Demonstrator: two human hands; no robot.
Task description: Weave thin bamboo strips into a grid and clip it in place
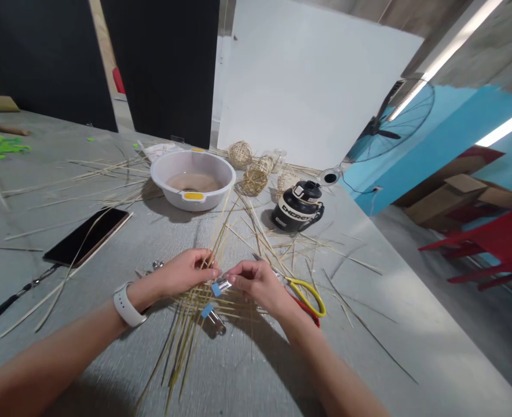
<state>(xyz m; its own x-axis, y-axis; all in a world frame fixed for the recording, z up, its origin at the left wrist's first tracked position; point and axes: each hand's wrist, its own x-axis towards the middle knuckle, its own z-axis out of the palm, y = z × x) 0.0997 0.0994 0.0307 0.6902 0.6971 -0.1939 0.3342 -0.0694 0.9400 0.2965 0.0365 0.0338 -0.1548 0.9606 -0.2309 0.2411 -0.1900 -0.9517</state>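
A crossed lattice of thin bamboo strips [190, 304] lies on the table, its long ends spreading toward the front and back. My left hand [186, 272], a white band on its wrist, is closed at the lattice's back edge with strips between its fingers. My right hand [258, 282] pinches a silver metal clip [225, 285] with a blue tip at the weave, close to my left fingertips. Just in front, a second blue-tipped clip [214, 317] sits on the strips. Part of another metal clip [157, 264] shows behind my left wrist.
Scissors [308, 294] with yellow and red handles lie beside my right hand. Behind stand a basin [193, 200] of water, woven balls [240, 154] and a black jug [297, 205]. A phone [88, 234] rests at left among loose strips.
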